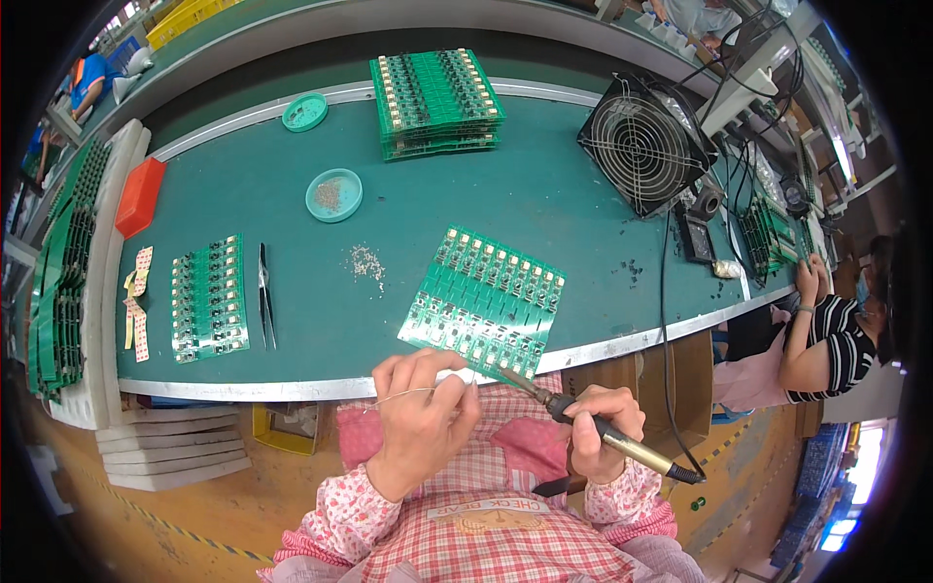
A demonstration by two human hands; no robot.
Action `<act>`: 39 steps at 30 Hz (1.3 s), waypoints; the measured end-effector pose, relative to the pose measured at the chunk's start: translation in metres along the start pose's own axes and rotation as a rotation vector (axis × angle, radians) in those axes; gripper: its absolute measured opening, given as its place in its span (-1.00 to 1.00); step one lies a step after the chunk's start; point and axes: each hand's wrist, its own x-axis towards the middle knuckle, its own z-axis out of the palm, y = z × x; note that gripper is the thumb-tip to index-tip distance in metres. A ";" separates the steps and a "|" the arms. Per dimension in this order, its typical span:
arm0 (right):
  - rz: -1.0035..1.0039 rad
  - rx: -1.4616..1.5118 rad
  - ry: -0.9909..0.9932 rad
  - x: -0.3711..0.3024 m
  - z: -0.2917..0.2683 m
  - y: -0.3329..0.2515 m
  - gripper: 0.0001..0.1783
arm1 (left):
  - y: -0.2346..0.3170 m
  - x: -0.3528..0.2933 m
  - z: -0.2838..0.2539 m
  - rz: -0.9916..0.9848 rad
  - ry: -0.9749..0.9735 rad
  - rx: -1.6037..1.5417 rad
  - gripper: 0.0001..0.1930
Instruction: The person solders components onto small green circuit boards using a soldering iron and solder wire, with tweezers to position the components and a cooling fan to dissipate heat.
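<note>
A soldering iron is gripped in my right hand, its tip angled up and left to the near edge of a green circuit board. Whether the tip touches the board I cannot tell. My left hand is closed on a thin solder wire, at the board's near left corner. The wire's far end is hidden by the fingers. Rows of small white and black parts cover the board, which lies tilted at the table's front edge.
A stack of boards stands at the back. A fan is at right, near the iron's cable. Tweezers lie by another board. Loose small parts lie near a round dish. A co-worker sits at right.
</note>
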 end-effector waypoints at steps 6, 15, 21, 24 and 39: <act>0.077 0.004 0.012 -0.005 0.001 0.000 -0.88 | 0.003 -0.001 -0.002 -0.016 -0.026 0.020 -0.86; 0.138 -0.025 0.236 0.000 -0.012 0.009 -0.83 | 0.012 0.002 0.002 0.011 -0.018 0.003 -0.81; 0.060 -0.181 0.565 0.082 -0.073 0.045 -0.83 | 0.009 -0.004 0.005 0.050 -0.001 0.036 -0.70; 0.089 -0.306 0.637 0.126 -0.120 0.086 -0.80 | 0.009 -0.006 0.012 0.015 0.028 -0.001 -0.71; -0.168 -0.447 -0.074 0.044 -0.054 0.027 -0.70 | 0.028 0.006 0.008 0.190 -0.048 -0.051 -0.75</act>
